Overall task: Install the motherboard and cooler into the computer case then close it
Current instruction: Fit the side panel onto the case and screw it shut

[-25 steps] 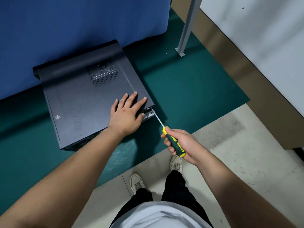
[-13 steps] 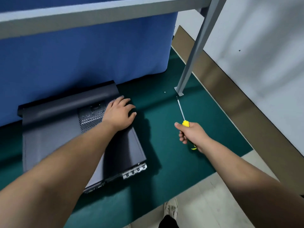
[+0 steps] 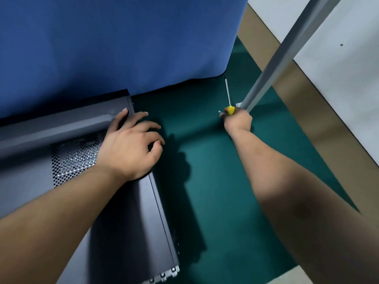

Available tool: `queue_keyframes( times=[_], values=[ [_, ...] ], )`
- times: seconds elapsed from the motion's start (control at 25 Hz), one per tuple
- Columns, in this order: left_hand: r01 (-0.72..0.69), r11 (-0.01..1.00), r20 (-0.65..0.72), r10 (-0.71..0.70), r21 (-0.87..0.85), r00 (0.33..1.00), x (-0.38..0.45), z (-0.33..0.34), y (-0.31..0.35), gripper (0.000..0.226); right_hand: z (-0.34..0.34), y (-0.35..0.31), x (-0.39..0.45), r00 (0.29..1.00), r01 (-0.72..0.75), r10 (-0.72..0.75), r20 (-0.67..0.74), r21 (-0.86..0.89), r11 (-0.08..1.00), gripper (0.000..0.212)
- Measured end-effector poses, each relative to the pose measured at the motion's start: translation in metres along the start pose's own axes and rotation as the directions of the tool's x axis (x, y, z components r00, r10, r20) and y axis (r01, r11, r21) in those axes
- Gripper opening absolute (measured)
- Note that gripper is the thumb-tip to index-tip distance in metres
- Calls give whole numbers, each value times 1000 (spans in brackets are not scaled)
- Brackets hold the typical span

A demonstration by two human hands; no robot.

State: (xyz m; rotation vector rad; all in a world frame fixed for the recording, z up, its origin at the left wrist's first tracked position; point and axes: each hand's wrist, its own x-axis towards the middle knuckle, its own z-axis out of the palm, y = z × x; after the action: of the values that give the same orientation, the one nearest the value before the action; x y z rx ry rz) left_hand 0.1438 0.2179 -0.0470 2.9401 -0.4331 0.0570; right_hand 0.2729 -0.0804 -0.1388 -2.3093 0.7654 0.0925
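computer case point(image 3: 114, 222) lower left on green counter point(image 3: 215, 171), lid on | left hand point(image 3: 131, 144) flat on its far corner, fingers relaxed | right hand point(image 3: 238, 120) (upper centre-right, well apart) grips screwdriver point(image 3: 228, 95), shaft pointing away

Green mat point(image 3: 215, 181) carries it all. The closed computer case point(image 3: 127, 222) lies flat on it, left hand point(image 3: 131, 144) on its far right edge. Right of that hold, the right hand point(image 3: 238, 119) grips a screwdriver point(image 3: 228, 93), beside the metal post's foot point(image 3: 239, 104).
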Motion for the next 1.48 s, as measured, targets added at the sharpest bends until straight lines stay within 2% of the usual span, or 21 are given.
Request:
queue_keyframes(
  times=[0.08,0.16,0.24,0.4,0.48,0.56,0.68,0.76,0.8,0.84,0.92,1.0,1.04,1.08,1.16,1.28,1.48],
  values=[
    [4,1000,13,-4,6,1000,0,-1,1,42,13,-4,12,998,59,-59,-1,-87,994,16],
    [7,1000,22,-7,1,1000,0,-4,3,41,17,0,18,993,119,-117,21,-100,988,21],
    [12,1000,31,-12,-1,999,-1,-5,4,42,17,4,21,991,131,-130,12,-87,988,29],
    [14,1000,13,-14,-15,1000,1,-5,-1,44,16,-4,2,992,122,-124,-8,-119,985,24],
    [3,1000,4,-3,-12,1000,2,-1,-2,43,11,-3,-29,997,78,-78,-3,14,997,18],
    [7,1000,29,-6,-28,1000,4,-1,-2,42,-3,1,-77,997,37,-52,64,215,976,11],
    [31,997,73,-25,-77,997,-6,-16,7,31,-42,3,-169,978,-16,-76,193,437,899,6],
    [42,978,42,-34,-203,999,-33,-28,28,23,-67,3,-228,958,-43,-117,260,539,841,6],
    [40,940,16,-36,-339,999,-52,-30,43,21,-75,5,-253,948,-62,-133,289,579,813,6],
    [49,859,-2,-58,-510,998,-75,-31,59,18,-80,7,-275,935,-79,-153,320,608,790,6],
    [129,577,46,-156,-807,987,-127,-43,89,16,-91,11,-322,908,-91,-196,370,632,770,5],
    [243,245,181,-249,-939,952,-173,-54,102,23,-97,15,-366,890,-100,-212,403,628,772,4],
    [272,113,232,-277,-956,932,-192,-58,102,22,-101,17,-385,886,-107,-210,413,623,775,6],
    [286,24,268,-289,-958,919,-210,-62,99,18,-104,18,-401,884,-114,-204,421,616,779,10],
    [319,-78,328,-249,-945,911,-235,-68,92,12,-110,20,-423,874,-126,-192,446,590,798,16],
    [366,-223,400,-131,-904,907,-266,-82,80,15,-119,17,-452,830,-155,-198,522,557,816,16],
    [367,-273,391,-37,-889,920,-290,-94,60,23,-123,10,-479,797,-150,-218,563,534,832,18]
  ],
)
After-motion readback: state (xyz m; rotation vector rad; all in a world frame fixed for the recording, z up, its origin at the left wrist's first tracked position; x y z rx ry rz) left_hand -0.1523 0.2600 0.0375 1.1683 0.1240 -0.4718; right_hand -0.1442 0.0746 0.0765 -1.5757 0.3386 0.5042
